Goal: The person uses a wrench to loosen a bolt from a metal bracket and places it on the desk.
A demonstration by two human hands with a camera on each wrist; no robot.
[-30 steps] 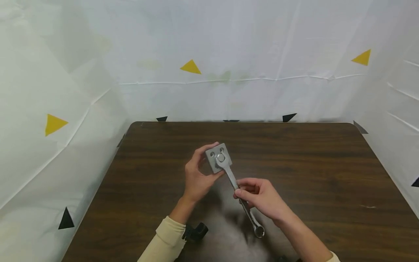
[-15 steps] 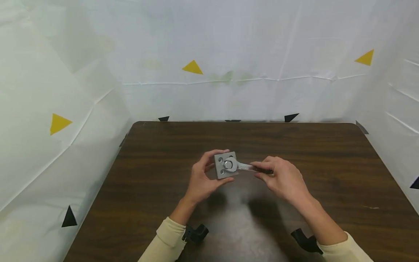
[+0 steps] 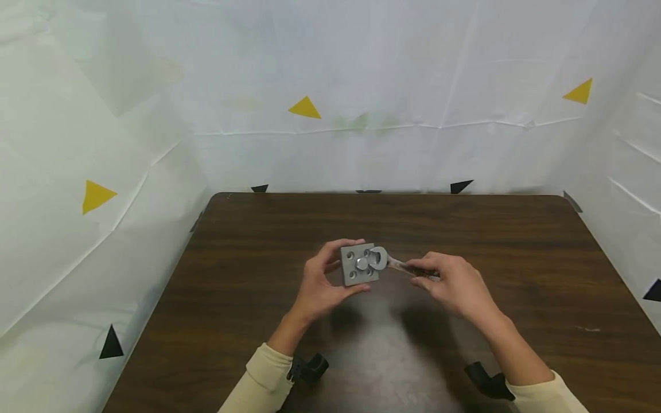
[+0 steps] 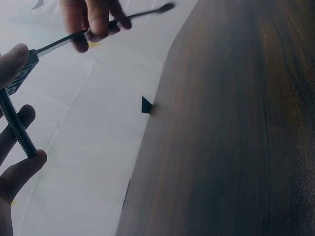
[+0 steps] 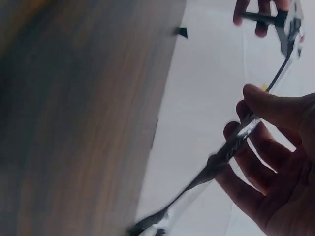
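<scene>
My left hand [image 3: 316, 287] grips the grey plate [image 3: 358, 265] above the desk [image 3: 516, 258], its bolt [image 4: 17, 125] poking out behind. Right hand [image 3: 454, 284] pinches the wrench [image 3: 400, 265]; its ring end sits beside the bolt head, not seated on it. I'd judge more turning remains.

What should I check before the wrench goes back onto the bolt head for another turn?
1. Left hand grips the grey plate: ok.
2. Right hand holds the wrench by its shank: ok.
3. Wrench ring seated on the bolt head: not ok, it sits off to the right, at the plate's edge.
4. Bolt's threaded shaft through the plate, between the left fingers: ok.
5. Plate held above the table: ok.
6. Bolt tightness: cannot tell.
</scene>
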